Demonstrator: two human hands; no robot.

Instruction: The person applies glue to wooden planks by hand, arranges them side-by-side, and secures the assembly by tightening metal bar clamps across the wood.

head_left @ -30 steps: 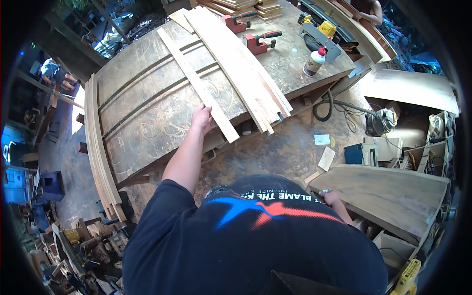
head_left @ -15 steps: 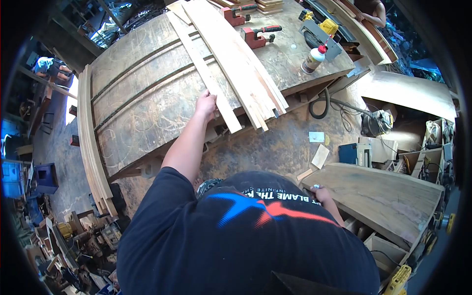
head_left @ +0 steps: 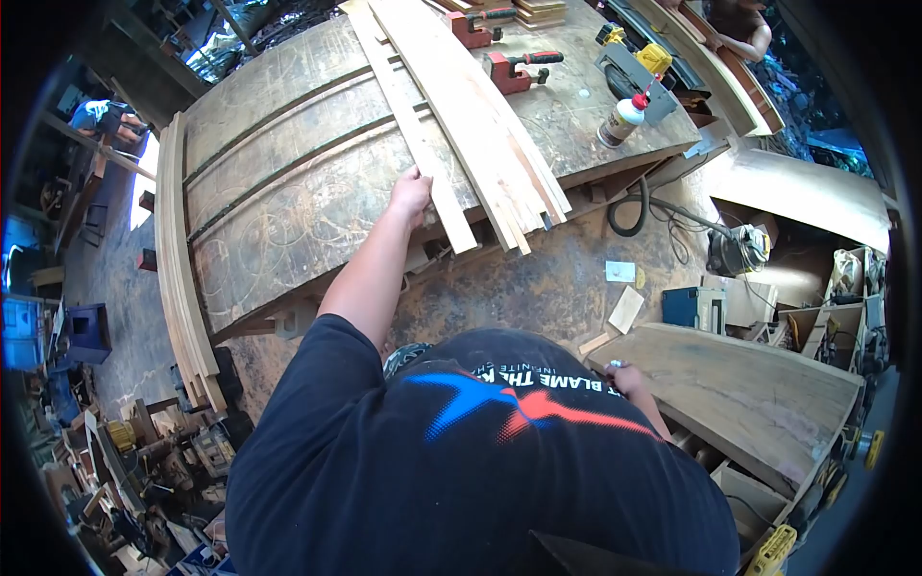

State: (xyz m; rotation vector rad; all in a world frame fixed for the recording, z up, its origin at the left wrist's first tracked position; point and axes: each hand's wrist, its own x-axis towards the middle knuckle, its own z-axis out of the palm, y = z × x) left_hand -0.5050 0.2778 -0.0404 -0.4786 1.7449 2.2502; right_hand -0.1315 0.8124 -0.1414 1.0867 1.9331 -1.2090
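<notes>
My left hand (head_left: 411, 196) is closed around the near part of a long, narrow wooden strip (head_left: 427, 173). The strip slants across the worktable (head_left: 279, 211), and its near end sticks out past the table edge. Just to its right lies a wider stack of pale boards (head_left: 480, 125), also overhanging the edge; a gap separates the two toward the near end. Low on my right side, my right hand (head_left: 626, 377) is closed on something small and whitish that I cannot make out. It is by the corner of a thick wooden slab (head_left: 740, 394).
Two red clamps (head_left: 514, 72), a glue bottle (head_left: 622, 120) and a yellow circular saw (head_left: 645, 62) stand on the table's right half. Long strips (head_left: 178, 278) line its left edge. A hose (head_left: 629, 216) hangs at right. Other people (head_left: 740, 38) are at the far sides.
The view has shifted slightly, so the table appears a little further right. My left hand still grips the strip, whose near end has drawn slightly up the frame. My right hand stays put.
</notes>
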